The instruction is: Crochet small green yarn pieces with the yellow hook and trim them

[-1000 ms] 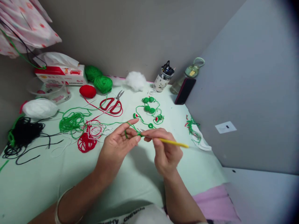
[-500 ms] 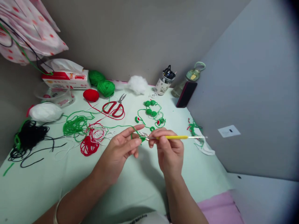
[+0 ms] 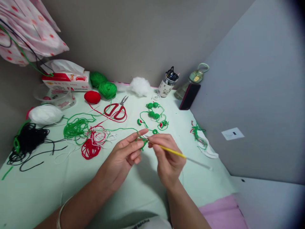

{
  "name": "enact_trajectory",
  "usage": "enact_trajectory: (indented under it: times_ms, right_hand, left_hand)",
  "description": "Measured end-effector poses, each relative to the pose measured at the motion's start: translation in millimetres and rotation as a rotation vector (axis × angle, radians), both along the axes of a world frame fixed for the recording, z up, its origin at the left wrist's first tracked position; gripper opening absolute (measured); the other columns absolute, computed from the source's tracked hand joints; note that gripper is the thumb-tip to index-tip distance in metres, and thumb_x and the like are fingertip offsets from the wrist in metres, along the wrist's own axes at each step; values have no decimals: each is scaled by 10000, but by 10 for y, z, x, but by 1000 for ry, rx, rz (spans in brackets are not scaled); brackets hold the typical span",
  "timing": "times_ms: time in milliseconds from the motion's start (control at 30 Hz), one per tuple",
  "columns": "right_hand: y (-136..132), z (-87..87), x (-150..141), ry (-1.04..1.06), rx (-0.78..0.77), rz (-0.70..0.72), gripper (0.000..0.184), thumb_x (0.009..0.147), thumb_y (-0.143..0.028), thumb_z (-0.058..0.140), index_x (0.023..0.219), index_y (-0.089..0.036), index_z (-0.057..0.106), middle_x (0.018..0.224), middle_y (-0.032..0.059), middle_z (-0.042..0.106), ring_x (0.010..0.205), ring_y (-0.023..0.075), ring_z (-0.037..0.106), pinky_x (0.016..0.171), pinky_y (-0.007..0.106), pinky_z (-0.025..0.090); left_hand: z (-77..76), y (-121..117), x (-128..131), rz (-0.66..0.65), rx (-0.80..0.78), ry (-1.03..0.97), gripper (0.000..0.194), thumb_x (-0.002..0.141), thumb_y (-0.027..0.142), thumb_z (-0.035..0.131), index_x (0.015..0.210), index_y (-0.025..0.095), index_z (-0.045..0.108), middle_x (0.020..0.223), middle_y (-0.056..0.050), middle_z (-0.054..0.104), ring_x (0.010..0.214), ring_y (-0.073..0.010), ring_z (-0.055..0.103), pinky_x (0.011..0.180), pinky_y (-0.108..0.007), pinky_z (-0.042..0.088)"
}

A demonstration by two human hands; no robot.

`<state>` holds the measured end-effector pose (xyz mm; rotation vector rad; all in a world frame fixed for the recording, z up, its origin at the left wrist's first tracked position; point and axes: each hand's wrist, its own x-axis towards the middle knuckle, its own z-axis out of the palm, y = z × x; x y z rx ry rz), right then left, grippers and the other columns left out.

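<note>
My left hand (image 3: 127, 151) pinches a small piece of green crochet work (image 3: 144, 143) between thumb and fingers, its index finger stretched out with green yarn running over it. That strand leads left to a loose heap of green yarn (image 3: 75, 128). In my right hand (image 3: 169, 156) is a crochet hook (image 3: 172, 151) with a yellow grip, held like a pen. The hook's tip meets the green piece at my left fingertips; the exact stitch is too small to make out. Just beyond my hands lie several small green crocheted balls (image 3: 153, 114) joined by yarn.
Red-handled scissors (image 3: 115, 110), red yarn (image 3: 90, 149), black yarn (image 3: 30, 138) and a white ball (image 3: 45, 114) lie to the left. Along the back stand a tissue box (image 3: 66, 81), green yarn balls (image 3: 107, 90), white stuffing (image 3: 140, 86), a pen cup (image 3: 166, 86) and a phone (image 3: 190, 97).
The crochet hook has tilted, its rear end swinging down toward me. My right hand has turned and moved slightly left, closer to my left fingertips. My left hand stays almost in place.
</note>
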<state>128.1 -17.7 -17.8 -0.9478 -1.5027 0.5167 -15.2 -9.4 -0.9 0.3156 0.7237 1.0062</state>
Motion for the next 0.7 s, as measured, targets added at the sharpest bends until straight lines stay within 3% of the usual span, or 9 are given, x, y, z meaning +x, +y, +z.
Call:
enact_trajectory:
  times_ms: [100, 200, 300, 433, 500, 700]
  right_hand:
    - [62, 24, 35, 304, -154, 35, 164, 950, -204, 601, 937, -245, 759, 823, 34, 692, 667, 153, 628, 593, 313, 520]
    - [108, 35, 58, 465, -284, 71, 141, 922, -286, 646, 863, -211, 750, 788, 28, 674, 590, 129, 607, 544, 286, 515]
    - [99, 28, 37, 464, -327, 130, 151, 925, -315, 645, 870, -218, 747, 794, 23, 678, 564, 117, 592, 527, 279, 519]
    - [32, 3, -26, 137, -153, 57, 153, 936, -231, 633, 980, -270, 774, 892, 54, 712, 782, 179, 660, 651, 329, 560]
    - [20, -7, -37, 88, -118, 28, 169, 934, -213, 632, 995, -278, 776, 897, 58, 714, 832, 192, 664, 687, 342, 560]
    - [113, 12, 13, 545, -380, 180, 152, 940, -317, 636, 905, -225, 753, 810, 13, 664, 621, 112, 616, 586, 268, 524]
  left_hand:
    - [9, 22, -35, 30, 5, 5, 277, 794, 164, 787, 1071, 154, 790, 769, 37, 479, 519, -2, 322, 471, -113, 367]
    - [1, 22, -40, 27, 37, 36, 232, 798, 181, 782, 1028, 153, 798, 766, 36, 483, 507, -1, 314, 470, -122, 369]
    - [-16, -5, -6, 54, 102, 125, 341, 798, 210, 782, 1138, 207, 758, 758, 45, 502, 510, -20, 356, 494, -152, 404]
    - [-34, -57, 55, 124, 190, 251, 536, 786, 218, 788, 1305, 256, 657, 854, 25, 583, 594, -62, 471, 556, -194, 463]
    - [-28, -73, 69, 127, 189, 253, 559, 789, 213, 783, 1327, 249, 637, 856, 23, 588, 596, -64, 470, 551, -194, 456]
    - [16, -71, 42, 98, 126, 177, 479, 818, 221, 778, 1283, 237, 664, 828, 43, 551, 535, -26, 394, 509, -165, 418]
